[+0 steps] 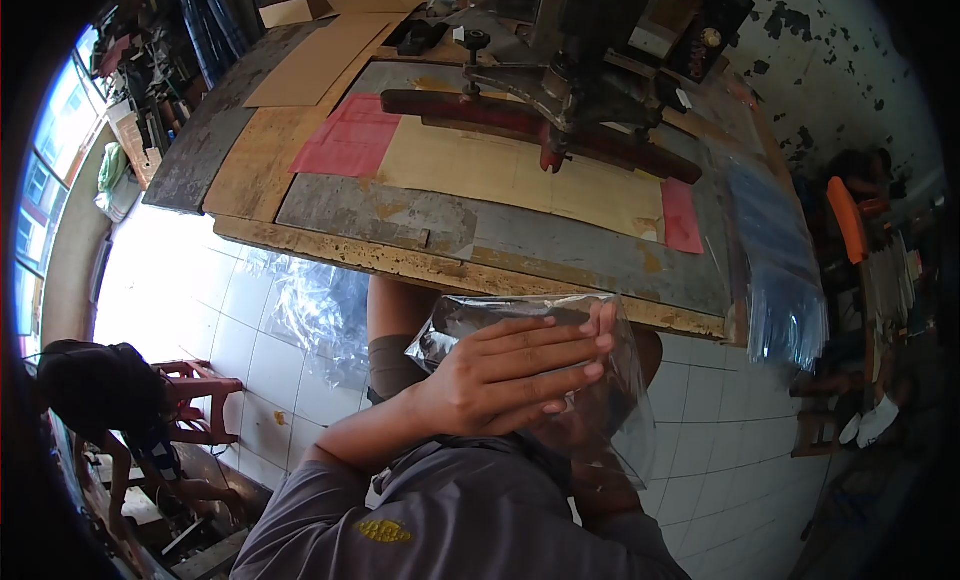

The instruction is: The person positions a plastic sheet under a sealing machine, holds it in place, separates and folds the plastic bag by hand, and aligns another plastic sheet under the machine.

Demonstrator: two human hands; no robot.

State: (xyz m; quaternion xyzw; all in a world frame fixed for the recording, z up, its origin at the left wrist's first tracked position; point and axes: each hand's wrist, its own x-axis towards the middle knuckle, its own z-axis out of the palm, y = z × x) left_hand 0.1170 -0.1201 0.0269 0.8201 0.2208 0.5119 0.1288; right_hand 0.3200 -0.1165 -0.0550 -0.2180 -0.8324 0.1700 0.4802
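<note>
A clear plastic sheet or bag [632, 400] lies across my lap, in front of the bench edge; its shiny left corner sticks out beyond my wrist. My left hand [515, 373] rests flat on top of it, fingers stretched out to the right. Underneath, my right hand [600, 415] supports the plastic, seen through it and partly covered by my left hand. Its fingertips show near the upper edge of the plastic. Whether the plastic has one layer or several, I cannot tell.
Ahead stands a worn workbench [460, 270] with a press [560, 90] over a yellow sheet [520, 175] with pink ends. A stack of clear plastic [775, 270] hangs off its right side. Loose plastic [320, 310] lies on the floor. Another person [110, 400] is at left, beside a red stool [200, 405].
</note>
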